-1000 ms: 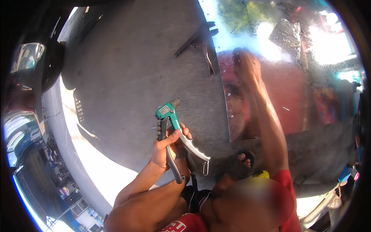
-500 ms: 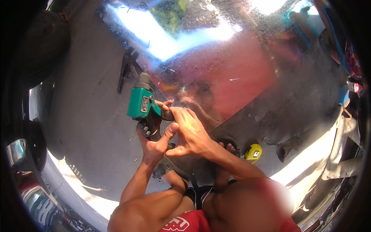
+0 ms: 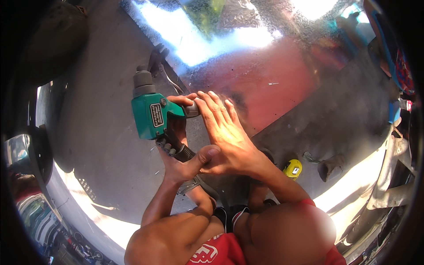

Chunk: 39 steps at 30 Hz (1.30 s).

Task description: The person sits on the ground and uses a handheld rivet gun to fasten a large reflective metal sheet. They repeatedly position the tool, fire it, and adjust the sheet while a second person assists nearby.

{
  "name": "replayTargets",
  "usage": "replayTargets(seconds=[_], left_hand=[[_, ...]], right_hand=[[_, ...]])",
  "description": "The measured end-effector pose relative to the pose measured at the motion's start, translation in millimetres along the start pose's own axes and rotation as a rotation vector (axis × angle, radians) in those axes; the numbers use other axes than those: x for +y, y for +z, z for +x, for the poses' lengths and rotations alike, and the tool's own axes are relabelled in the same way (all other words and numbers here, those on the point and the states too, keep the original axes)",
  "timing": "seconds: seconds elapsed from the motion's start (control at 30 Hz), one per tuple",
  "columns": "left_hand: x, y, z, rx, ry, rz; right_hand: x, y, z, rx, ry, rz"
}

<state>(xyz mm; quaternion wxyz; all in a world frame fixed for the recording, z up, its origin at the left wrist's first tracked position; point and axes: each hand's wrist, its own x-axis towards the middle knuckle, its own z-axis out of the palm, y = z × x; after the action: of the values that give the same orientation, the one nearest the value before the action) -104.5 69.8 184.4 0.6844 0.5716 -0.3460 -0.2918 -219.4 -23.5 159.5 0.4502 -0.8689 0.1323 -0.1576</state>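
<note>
My left hand (image 3: 183, 161) wraps its fingers tight around the black handles of the green rivet gun (image 3: 152, 112), steadying it above the shiny metal sheet (image 3: 282, 84). My right hand (image 3: 227, 137) lies alongside, fingers spread, fingertips touching the gun's head to brace it.

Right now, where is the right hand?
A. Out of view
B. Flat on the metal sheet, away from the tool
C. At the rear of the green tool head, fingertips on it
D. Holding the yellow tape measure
C: the right hand reaches across to the back end of the green riveter, fingertips touching it, while the left hand grips the tool's handles; the yellow tape measure lies untouched on the floor.
</note>
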Motion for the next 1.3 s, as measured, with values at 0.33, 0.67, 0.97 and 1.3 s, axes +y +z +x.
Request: replayTargets(seconds=[0.33,0.67,0.97,1.3], left_hand=[[-9,0,-1,0.031,0.083,-0.008],[-7,-16,13,-0.098,0.03,0.155],[169,-73,14,0.158,-0.415,-0.112],[503,-26,-85,-0.736,-1.131,0.453]], right_hand=[[19,4,9,-0.033,-0.103,0.139],[24,-5,9,-0.134,0.027,0.044],[-89,-133,-26,-0.145,0.691,0.428],[-386,-327,-151,-1.273,0.545,0.264]])
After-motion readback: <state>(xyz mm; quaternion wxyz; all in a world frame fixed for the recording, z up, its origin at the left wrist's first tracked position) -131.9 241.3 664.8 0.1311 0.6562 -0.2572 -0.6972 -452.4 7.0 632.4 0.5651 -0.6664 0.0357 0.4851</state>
